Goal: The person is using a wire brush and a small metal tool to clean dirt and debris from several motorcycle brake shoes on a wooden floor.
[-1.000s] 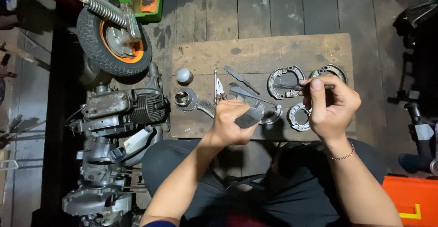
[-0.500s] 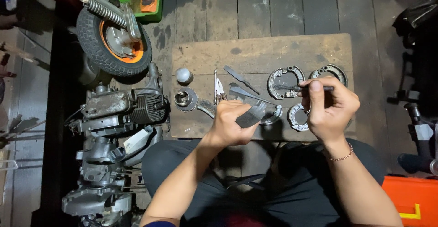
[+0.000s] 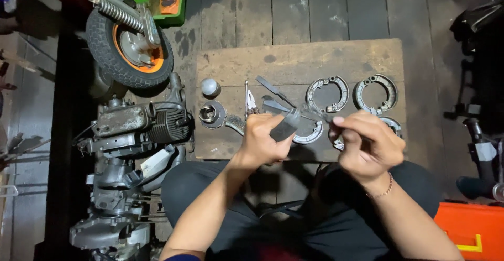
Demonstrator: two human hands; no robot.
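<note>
Wheel [image 3: 128, 43] and engine [image 3: 139, 124] lie left of our worktop [image 3: 294, 61]. Our left hand [image 3: 268, 137] grasps a grey handle [image 3: 286, 127] over the worktop's near edge. Our right hand [image 3: 367, 145] pinches something small and blurred. Two brake shoes [image 3: 328, 93] lie behind.

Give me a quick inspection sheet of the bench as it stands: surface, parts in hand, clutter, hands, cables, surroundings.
Surface: worn wooden board on a dark plank floor, stained.
Job's things: grey handled tool in the left hand; a small part at the right hand's fingertips, too blurred to tell.
Clutter: two brake shoe pairs lying flat, pliers, a round metal cup, a small dome cap.
Grippers: left hand closed on the tool; right hand pinching.
Cables: nothing seen.
Surroundings: engine assembly, small wheel with orange hub, orange case.
</note>
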